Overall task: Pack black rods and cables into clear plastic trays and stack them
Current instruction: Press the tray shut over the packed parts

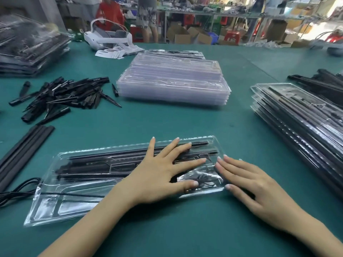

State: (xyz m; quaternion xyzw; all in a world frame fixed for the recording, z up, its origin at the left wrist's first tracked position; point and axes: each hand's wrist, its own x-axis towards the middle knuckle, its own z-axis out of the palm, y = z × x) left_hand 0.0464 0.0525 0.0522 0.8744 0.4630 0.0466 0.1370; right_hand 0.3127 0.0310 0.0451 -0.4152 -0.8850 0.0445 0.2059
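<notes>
Near edge of the green-covered worktop point(185, 123): one clear moulded plastic tray point(78, 201), lying flat, already loaded with long black rods point(111, 160) in its far channels and a coiled thin black cable point(202, 178) in the right-hand pocket. Left hand point(163, 175) spread flat on the tray's right half, fingers straight, pressing down rather than grasping; grip released. Right hand point(248, 184) likewise flat and released, fingertips touching the tray's right end by the cable pocket. Near-left compartments apparently unfilled, with a loose black cable point(16, 190) trailing off the left edge. Judging by this, one tray nearly packed, probably being pressed to seat its contents; stacking yet to come. Done so far: a stack of filled trays point(297, 115) at right, another stack of filled trays point(27, 47) far left. Left to do: a pile of empty clear trays point(172, 78) at centre, a heap of short black pointed pieces point(63, 95), and a bundle of long black strips point(22, 153) at left.
</notes>
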